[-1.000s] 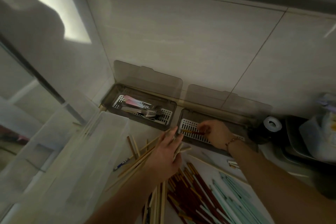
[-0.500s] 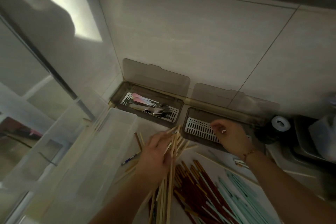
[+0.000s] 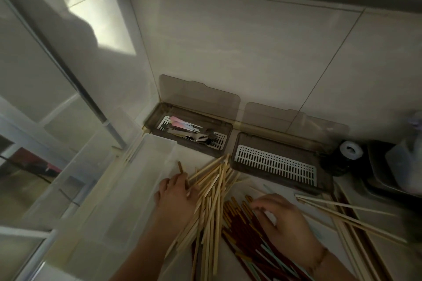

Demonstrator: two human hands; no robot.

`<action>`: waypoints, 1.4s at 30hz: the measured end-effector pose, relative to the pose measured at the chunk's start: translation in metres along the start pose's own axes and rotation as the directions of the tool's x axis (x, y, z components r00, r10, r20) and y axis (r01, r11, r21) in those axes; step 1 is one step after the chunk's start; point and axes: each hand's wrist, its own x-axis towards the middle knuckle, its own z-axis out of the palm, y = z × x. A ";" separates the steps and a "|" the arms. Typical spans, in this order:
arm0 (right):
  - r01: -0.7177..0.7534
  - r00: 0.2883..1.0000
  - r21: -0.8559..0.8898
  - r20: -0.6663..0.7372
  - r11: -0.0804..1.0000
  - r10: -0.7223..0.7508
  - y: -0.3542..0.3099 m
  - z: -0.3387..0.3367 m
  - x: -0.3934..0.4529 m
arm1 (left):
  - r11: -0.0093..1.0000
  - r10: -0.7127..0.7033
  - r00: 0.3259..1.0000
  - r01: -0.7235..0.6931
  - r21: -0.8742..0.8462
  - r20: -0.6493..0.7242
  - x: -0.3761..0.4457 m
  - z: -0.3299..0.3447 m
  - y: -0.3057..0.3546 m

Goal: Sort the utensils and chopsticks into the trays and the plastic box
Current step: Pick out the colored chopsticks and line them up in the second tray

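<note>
Left hand (image 3: 175, 196) lies palm down on the pile of pale wooden chopsticks (image 3: 212, 198), fingers curled over their left edge, gripping the bundle; one darker stick (image 3: 181, 167) pokes up past the fingertips. Right hand (image 3: 283, 219) hovers over the dark red chopsticks (image 3: 239, 223), fingers loosely bent and spread, holding nothing that can be made out; the fingertips are blurred.

Containers, head view only:
- Left brown tray (image 3: 159, 118), lid standing open against the wall tiles, white slotted insert inside. Holds forks (image 3: 203, 137) and other metal utensils plus pinkish pastel-handled pieces (image 3: 180, 122), all lying lengthwise.
- Right brown tray (image 3: 283, 143), lid also open against the wall, white slotted insert (image 3: 276, 164) showing, nothing visible on it.
- Clear plastic box (image 3: 127, 189), at the left of the counter, just beside the left hand; a few pale sticks lie along its far left rim (image 3: 131, 155). Contents hard to tell through the translucent walls.

Chopsticks on the counter: the pale wooden fan runs from under the left hand toward the gap between the two trays; dark red ones lie right of it, with light teal ones (image 3: 271, 255) mixed in near the right wrist. Long pale sticks (image 3: 342, 207) lie well apart at the right edge.

No readable writing or labels anywhere.

Both forearms come in from the bottom edge; a thin bracelet (image 3: 319, 258) sits on the right wrist. Small white-topped round thing (image 3: 350, 150) stands right of the right tray.
</note>
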 end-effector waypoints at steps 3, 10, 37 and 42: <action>-0.003 1.000 0.007 -0.009 1.000 0.003 0.000 -0.001 -0.002 | 0.967 -0.155 0.981 0.174 -0.184 0.115 0.007 -0.007 0.007; 0.007 1.000 0.038 -0.007 0.999 -0.007 -0.002 0.001 -0.004 | 0.635 -0.296 0.887 0.460 -0.620 0.354 0.014 -0.019 0.015; -0.319 0.910 -0.428 0.111 0.845 0.400 0.003 0.048 -0.041 | 0.844 0.453 0.879 -0.477 0.244 0.151 -0.076 0.024 0.034; -0.451 0.871 -0.371 0.015 0.812 0.491 0.030 0.039 -0.046 | 0.801 0.504 0.849 -0.529 0.281 0.160 -0.077 0.031 0.018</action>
